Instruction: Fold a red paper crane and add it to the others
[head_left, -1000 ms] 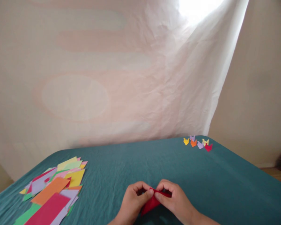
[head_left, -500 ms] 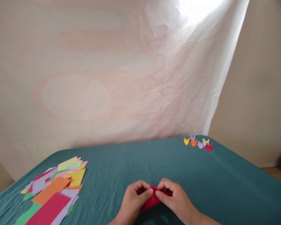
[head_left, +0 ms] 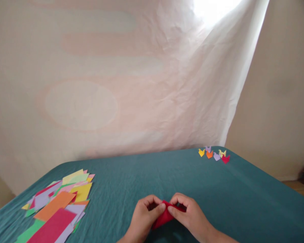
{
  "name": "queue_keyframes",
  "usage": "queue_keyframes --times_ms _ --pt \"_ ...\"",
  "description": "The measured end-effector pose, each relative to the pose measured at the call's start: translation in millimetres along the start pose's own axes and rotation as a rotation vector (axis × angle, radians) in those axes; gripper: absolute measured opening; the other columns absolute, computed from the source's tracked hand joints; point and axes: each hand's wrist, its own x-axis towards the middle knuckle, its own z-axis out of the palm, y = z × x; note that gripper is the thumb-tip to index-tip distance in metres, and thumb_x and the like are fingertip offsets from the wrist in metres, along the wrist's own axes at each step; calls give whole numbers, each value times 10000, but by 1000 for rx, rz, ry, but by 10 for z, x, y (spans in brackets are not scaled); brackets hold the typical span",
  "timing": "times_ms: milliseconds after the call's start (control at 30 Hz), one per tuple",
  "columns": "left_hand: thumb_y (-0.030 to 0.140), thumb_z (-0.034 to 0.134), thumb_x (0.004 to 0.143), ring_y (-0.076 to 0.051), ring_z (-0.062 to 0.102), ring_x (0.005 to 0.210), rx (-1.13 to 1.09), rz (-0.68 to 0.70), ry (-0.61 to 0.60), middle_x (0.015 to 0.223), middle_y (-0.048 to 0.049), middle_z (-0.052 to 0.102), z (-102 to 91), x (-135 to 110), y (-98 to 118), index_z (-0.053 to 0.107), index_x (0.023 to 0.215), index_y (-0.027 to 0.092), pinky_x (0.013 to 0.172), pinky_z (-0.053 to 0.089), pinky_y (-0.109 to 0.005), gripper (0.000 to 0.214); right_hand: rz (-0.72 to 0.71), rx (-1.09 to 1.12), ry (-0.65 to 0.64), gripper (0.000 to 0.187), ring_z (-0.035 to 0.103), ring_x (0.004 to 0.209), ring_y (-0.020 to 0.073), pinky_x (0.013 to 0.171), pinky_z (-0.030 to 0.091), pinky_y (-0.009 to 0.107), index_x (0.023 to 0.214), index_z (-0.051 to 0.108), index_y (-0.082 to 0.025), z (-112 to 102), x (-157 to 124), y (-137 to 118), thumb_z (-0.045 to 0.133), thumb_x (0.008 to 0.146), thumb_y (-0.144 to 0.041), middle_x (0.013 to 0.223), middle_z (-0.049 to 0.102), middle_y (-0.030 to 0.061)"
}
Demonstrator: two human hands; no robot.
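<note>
"What's being held down there?"
"One red paper [head_left: 162,220], bottom centre; the left hand [head_left: 145,215] and right hand [head_left: 192,213] are clamping their fingers on it."
"And beyond?"
"Six folded figures [head_left: 209,155] are sitting right of centre, one paper pile [head_left: 56,206] lying lower left."

A pale pinkish-white cloth sheet [head_left: 147,87], marked with faint ovals and bands, hangs across the left and centre of the frame, creased toward its right edge. A bright white glow [head_left: 215,10] shows at upper right. A plain beige wall [head_left: 276,98] fills the right side, above brown flooring [head_left: 300,190]. A teal cloth-covered table [head_left: 131,175] with rounded far corners spans the bottom.
</note>
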Motion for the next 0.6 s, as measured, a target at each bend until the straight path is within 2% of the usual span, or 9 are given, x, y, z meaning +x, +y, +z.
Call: queue_keyframes --times_ms 600 --pt "415 751 667 -94 462 523 23 11 6 575 15 580 -5 4 -15 609 657 136 513 314 -193 314 -6 17 1 147 530 684 142 648 401 235 730 619 -175 -6 -12 5 607 838 -274 716 568 -7"
